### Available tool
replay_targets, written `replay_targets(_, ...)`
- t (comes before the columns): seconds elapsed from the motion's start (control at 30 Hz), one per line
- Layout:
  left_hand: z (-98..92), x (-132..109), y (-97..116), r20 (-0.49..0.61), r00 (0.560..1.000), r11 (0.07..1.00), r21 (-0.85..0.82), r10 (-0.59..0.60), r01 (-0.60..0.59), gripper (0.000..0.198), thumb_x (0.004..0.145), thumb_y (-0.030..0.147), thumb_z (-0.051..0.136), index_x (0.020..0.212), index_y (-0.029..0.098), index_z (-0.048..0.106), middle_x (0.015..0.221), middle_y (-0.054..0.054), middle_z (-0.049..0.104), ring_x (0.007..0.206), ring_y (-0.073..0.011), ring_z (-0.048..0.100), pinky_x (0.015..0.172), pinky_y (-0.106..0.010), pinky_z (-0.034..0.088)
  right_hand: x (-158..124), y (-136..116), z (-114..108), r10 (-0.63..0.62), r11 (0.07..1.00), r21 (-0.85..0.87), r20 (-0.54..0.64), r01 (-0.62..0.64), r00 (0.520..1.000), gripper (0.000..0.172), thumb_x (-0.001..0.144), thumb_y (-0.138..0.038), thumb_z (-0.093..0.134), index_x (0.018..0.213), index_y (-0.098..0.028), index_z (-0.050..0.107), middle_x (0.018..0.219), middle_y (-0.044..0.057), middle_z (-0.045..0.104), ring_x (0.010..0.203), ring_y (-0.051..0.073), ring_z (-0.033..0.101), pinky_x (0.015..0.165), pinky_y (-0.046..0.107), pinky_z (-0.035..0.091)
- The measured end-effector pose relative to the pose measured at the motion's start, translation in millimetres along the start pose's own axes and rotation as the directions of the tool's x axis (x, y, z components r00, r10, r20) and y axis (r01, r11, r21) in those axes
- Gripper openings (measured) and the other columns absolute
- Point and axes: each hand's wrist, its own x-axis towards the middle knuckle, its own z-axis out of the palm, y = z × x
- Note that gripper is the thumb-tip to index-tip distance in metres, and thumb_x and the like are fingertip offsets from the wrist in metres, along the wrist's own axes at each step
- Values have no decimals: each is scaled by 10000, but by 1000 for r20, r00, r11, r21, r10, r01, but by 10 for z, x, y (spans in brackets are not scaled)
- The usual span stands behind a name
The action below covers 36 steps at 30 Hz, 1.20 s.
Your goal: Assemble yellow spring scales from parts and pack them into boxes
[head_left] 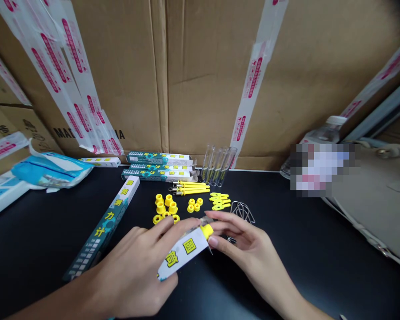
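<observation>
My left hand (143, 262) is wrapped around a narrow white cardboard box (183, 253) with yellow characters, tilted up to the right. A yellow plastic cap (206, 231) pokes out of its open end. My right hand (243, 244) is closed at that end, thumb and fingers around the cap. Just beyond lie several flanged yellow caps (160, 207), small yellow rings (196, 207), flat yellow pieces (220, 203) and bent wire hooks (242, 210). Yellow rods with springs (191, 189) lie behind them. Several clear tubes (218, 166) stand at the back.
A similar box (110, 226) lies slanted on the left, and more boxes (160, 171) are stacked at the back. A blue wipes packet (53, 170) rests far left. At right are a bottle (326, 131) and a beige bag (376, 200). Large cartons (203, 89) wall off the back.
</observation>
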Motion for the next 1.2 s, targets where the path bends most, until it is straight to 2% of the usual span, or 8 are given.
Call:
replay_targets(0.1, -32, 11, 10, 10, 1000, 999, -31, 17, -17, 889, 734, 83, 505, 1477, 427, 158, 1384, 31, 583, 1087, -233, 682, 730, -321, 550, -14, -33, 12, -2, 1000, -16, -6, 2, 1000, 173, 769, -324, 833, 883, -216, 761, 834, 16, 780, 755, 164, 718, 723, 252, 579)
replay_targets(0.27, 7, 7, 0, 8, 1000, 1000, -26, 13, -13, 920, 728, 84, 510, 1492, 435, 137, 1372, 25, 582, 1084, -241, 678, 715, -321, 552, -19, -24, 14, -11, 991, -136, -22, 8, 1000, 199, 759, -380, 834, 769, -203, 742, 777, 16, 762, 753, 181, 694, 689, 248, 550)
replay_targets(0.43, 49, 21, -24, 30, 1000, 1000, -9, -4, 4, 891, 739, 100, 525, 1496, 422, 184, 1308, -5, 602, 968, -246, 707, 686, -328, 567, -33, 13, 9, -56, 965, -257, 20, 59, 998, 202, 871, -403, 725, 799, -218, 761, 799, 27, 751, 792, 197, 690, 742, 276, 549)
replay_targets(0.57, 36, 43, -53, -1, 1000, 998, -56, -9, 9, 855, 747, 104, 545, 1497, 398, 256, 1270, -23, 622, 906, -225, 712, 731, -302, 585, -68, 37, 12, -144, 944, -277, 149, 181, 978, 113, 879, -335, 729, 937, -251, 776, 1057, 59, 716, 969, 227, 693, 829, 304, 589)
replay_targets(0.67, 12, 51, -75, -26, 1000, 994, -105, 4, -7, 855, 741, 83, 543, 1491, 403, 285, 1277, -14, 621, 962, -220, 700, 818, -295, 584, -87, 64, 4, -174, 916, -330, 186, 228, 967, 270, 840, -271, 773, 1103, -272, 715, 1140, 61, 680, 947, 217, 697, 813, 314, 630)
replay_targets(0.87, -3, 46, -64, -10, 1000, 994, -105, 10, -11, 808, 731, 91, 548, 1456, 383, 345, 1214, -13, 637, 948, -222, 698, 815, -299, 583, -39, 54, -63, -288, 848, -454, 43, 275, 957, 175, 876, -294, 729, 1038, -260, 671, 970, 38, 706, 820, 189, 705, 695, 281, 662)
replay_targets(1.03, 25, 35, -17, 46, 999, 999, -45, -6, 8, 829, 728, 108, 544, 1457, 414, 295, 1195, -2, 636, 895, -243, 712, 705, -327, 577, 30, 58, -97, -210, 861, -478, -27, 172, 977, 298, 838, -374, 761, 1085, -229, 677, 1047, 70, 667, 742, 180, 670, 586, 290, 641)
replay_targets(1.2, 32, 48, -19, 29, 999, 999, -45, -23, 24, 795, 725, 93, 540, 1432, 388, 324, 1275, 0, 627, 957, -245, 712, 790, -335, 577, 20, 90, -60, -117, 940, -315, 71, 134, 991, 258, 894, -344, 706, 1117, -215, 694, 946, 43, 712, 757, 165, 694, 709, 294, 636)
